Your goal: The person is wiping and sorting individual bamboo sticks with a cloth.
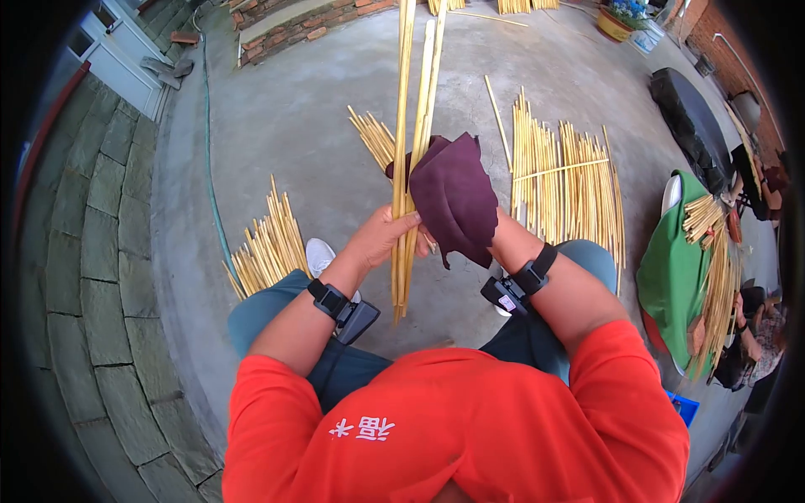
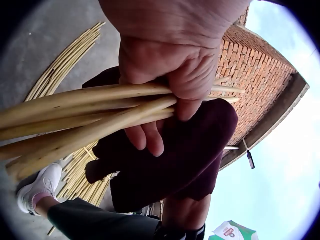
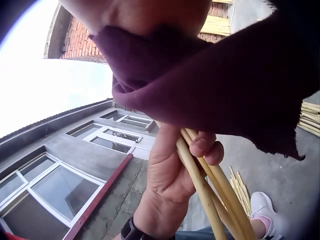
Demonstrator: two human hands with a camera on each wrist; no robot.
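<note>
Several long, pale, peeled sticks (image 1: 402,101) stand nearly upright before me in the head view. My left hand (image 1: 379,239) grips them near their lower ends, the thumb lying across them. A dark maroon cloth (image 1: 454,197) drapes over my right hand (image 3: 145,17), hiding its fingers, and passes behind the sticks just above my left hand. From the left wrist view, the stick ends fan out beside the left hand, with the cloth (image 2: 170,165) hanging close by its fingertips. In the right wrist view the folded cloth (image 3: 200,90) covers the upper stretch of the sticks.
Sticks lie in a wide bundle (image 1: 566,176) ahead right, with another bundle (image 1: 272,243) by my left foot and a smaller one (image 1: 373,138) ahead. At right, a green cloth (image 1: 675,277) bears more sticks near a seated person (image 1: 755,344). A hose (image 1: 208,151) runs along the left.
</note>
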